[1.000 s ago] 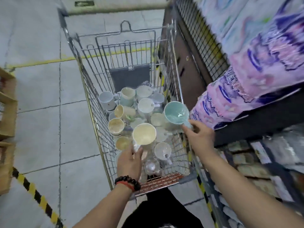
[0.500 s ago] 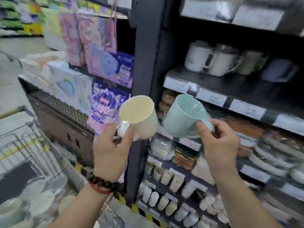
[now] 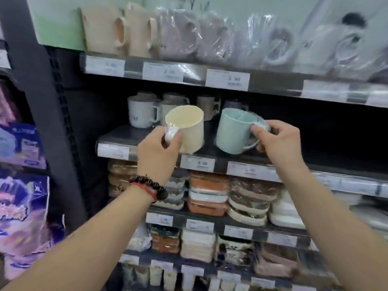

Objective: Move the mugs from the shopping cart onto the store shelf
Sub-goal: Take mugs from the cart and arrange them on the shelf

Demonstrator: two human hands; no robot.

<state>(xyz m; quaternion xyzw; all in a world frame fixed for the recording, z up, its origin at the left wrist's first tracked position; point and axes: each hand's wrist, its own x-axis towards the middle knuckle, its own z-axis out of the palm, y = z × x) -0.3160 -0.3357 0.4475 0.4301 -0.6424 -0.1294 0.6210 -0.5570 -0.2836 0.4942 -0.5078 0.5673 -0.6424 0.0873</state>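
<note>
Here, at the far left, purple packets [image 3: 23, 217] hang beside a dark upright post [image 3: 42, 101]. Right of the post, the left hand [image 3: 156, 153], with a bead bracelet [image 3: 150, 186] on its wrist, holds a cream mug [image 3: 188, 129] by its wrapped handle, fingers [image 3: 174, 141] curled round it; the mug hangs upright over the front edge of the middle shelf [image 3: 117, 137], near that shelf's left end. Behind it, toward the back of the same shelf, stand several pale mugs [image 3: 142, 113]. Just right of the cream mug, and apart from it, a green mug [image 3: 235, 133] tilts slightly over the same front edge, its base close above the shelf lip; whether it touches cannot be told. The right hand [image 3: 279, 143] pinches its handle, fingers clamped on it. Price tags [image 3: 227, 79] line the shelf fronts. The shelf above carries mugs in clear wrap [image 3: 210, 38], blurred. Below the middle shelf sit stacks of wrapped dishes [image 3: 207, 194].
</note>
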